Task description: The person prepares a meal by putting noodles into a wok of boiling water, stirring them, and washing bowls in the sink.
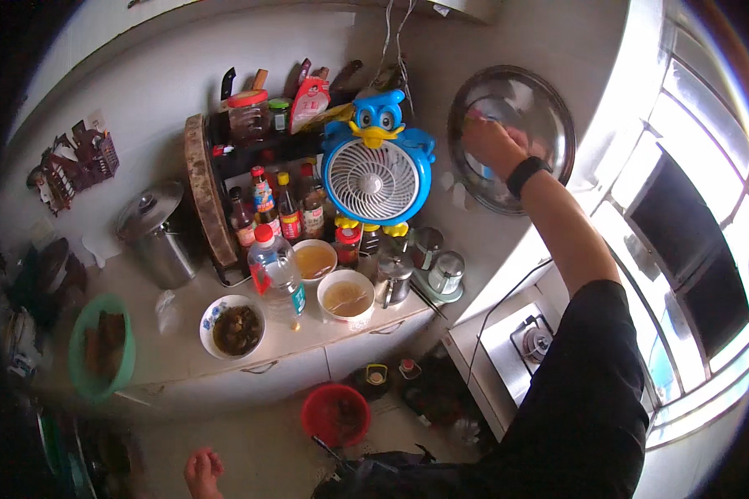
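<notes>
My right hand [493, 143], with a dark band on its wrist, is raised at the right wall. Its fingers are curled closed at the middle of a large round shiny metal pot lid [543, 108], which stands upright against the wall. The exact grip is hidden behind the hand. Low at the lower edge, my left hand [202, 472] hangs over the floor, holding nothing, its fingers loosely bent and slightly apart. Left of the lid stands a blue duck-shaped fan [425, 173] with a white grille.
The counter [179, 353] carries a steel pot [162, 249], a bowl of dark food [237, 328], two bowls of pale liquid [347, 297], a plastic bottle [276, 274] and a green basin [125, 366]. A red basin [312, 416] is on the floor. Right are a gas stove [508, 353] and a window.
</notes>
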`<state>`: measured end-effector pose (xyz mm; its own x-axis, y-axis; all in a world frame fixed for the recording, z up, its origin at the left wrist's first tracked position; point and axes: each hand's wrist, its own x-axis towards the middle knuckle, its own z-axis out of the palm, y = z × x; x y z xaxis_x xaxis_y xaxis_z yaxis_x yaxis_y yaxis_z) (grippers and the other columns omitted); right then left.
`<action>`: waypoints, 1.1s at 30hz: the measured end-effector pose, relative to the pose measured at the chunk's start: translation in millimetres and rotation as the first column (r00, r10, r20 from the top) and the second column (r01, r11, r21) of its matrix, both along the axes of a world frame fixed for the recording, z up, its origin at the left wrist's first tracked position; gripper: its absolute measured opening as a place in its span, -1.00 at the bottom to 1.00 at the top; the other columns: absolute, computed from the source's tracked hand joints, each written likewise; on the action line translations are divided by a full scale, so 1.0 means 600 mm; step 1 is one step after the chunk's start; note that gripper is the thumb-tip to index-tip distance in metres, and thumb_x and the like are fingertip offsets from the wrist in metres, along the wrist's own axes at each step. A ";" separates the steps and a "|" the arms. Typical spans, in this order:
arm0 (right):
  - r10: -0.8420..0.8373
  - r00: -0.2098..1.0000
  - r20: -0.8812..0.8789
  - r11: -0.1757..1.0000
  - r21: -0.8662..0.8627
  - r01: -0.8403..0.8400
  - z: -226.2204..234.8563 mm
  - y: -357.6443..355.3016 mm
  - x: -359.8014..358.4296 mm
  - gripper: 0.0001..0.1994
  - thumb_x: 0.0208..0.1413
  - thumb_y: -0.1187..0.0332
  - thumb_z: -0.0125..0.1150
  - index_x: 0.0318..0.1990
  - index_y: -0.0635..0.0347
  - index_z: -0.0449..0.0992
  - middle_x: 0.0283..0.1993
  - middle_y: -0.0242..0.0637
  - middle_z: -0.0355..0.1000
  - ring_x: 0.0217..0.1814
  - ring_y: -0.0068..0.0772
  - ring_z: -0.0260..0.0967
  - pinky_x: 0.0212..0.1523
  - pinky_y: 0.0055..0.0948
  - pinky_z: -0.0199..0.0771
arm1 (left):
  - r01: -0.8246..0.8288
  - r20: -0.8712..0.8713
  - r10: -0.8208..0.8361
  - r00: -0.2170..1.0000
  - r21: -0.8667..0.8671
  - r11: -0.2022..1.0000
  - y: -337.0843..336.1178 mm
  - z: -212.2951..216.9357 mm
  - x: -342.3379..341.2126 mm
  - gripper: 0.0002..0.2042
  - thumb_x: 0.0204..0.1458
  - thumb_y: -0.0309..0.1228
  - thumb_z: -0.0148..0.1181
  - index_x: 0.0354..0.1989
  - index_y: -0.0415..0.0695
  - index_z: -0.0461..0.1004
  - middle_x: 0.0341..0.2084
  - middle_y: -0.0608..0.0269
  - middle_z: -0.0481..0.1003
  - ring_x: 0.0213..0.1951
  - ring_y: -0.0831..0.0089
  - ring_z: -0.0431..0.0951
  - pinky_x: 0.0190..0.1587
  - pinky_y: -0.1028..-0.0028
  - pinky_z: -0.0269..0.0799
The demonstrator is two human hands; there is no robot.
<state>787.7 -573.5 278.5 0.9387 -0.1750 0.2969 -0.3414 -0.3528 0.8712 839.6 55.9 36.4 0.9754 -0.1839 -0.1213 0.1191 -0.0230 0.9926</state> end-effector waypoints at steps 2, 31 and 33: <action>-0.022 0.999 0.025 0.997 -0.073 0.024 -0.004 -0.011 0.003 -0.87 -0.22 0.46 0.10 -0.45 0.13 0.55 -0.38 -0.34 0.45 -0.24 -0.37 0.41 -0.31 -0.38 0.47 | 0.003 0.009 -0.003 1.000 -0.009 1.000 -0.013 0.011 -0.006 -0.71 0.20 -0.26 -0.08 -0.54 -0.15 0.31 -0.60 0.42 0.21 -0.53 0.56 0.18 -0.37 0.44 0.16; 0.233 0.968 0.096 -0.180 0.982 -0.053 -0.378 0.169 -0.126 -0.76 -0.10 0.29 0.23 -0.23 0.09 0.53 -0.20 -0.25 0.47 -0.14 -0.23 0.41 -0.08 -0.36 0.37 | 0.610 -0.175 -0.609 0.773 0.467 0.640 -0.106 -0.062 0.107 -0.86 0.00 -0.40 0.15 -0.31 -0.18 0.44 -0.35 0.28 0.47 -0.31 0.58 0.42 -0.21 0.52 0.35; 0.424 0.904 0.053 0.246 0.954 -0.171 -0.539 0.180 -0.166 -0.74 -0.11 0.18 0.24 -0.32 0.14 0.55 -0.30 -0.23 0.46 -0.25 -0.18 0.40 0.00 -0.32 0.32 | 0.311 0.124 -0.650 0.750 0.801 0.512 -0.097 -0.092 0.108 -0.81 -0.03 -0.29 0.19 -0.35 -0.15 0.48 -0.36 0.23 0.48 -0.30 0.51 0.46 -0.20 0.48 0.35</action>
<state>688.0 -465.6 -44.9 0.9949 0.0964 -0.0295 0.0931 -0.9908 -0.0978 904.7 -2.1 -19.1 0.7453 -0.6596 -0.0972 -0.4973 -0.6471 0.5779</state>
